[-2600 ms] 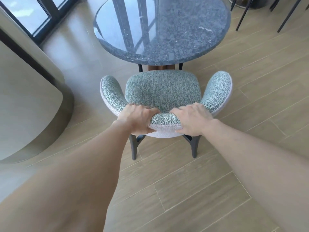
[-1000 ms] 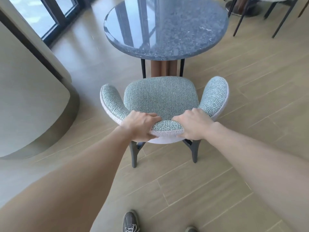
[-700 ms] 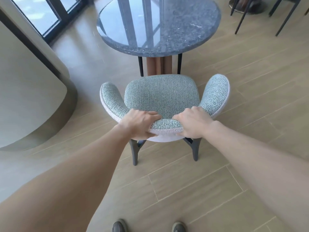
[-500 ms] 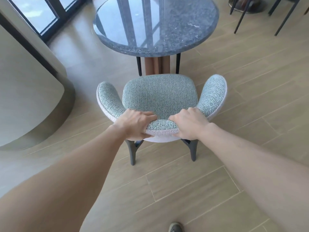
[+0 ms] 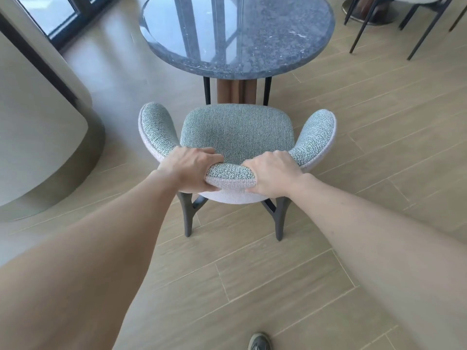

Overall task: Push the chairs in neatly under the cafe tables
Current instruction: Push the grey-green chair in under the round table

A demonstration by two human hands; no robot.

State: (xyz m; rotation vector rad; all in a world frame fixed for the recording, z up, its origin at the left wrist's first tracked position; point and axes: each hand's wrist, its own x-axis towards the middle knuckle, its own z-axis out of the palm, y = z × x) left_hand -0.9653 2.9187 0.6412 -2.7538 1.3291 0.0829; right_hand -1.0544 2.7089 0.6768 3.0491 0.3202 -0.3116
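Here, chair (image 5: 237, 132) in left grip (image 5: 190, 170), right grip (image 5: 275, 175)

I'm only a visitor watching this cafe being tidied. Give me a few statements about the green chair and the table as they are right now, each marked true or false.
1. The left hand and the right hand both grip the top of the backrest of the chair. True.
2. The chair's seat is tucked under the table. False: the whole seat shows in front of the table's edge, with the table's legs visible between them.
3. The tabletop is square and wooden. False: it is round, speckled grey stone.
4. A shoe shows at the bottom edge of the view. True.
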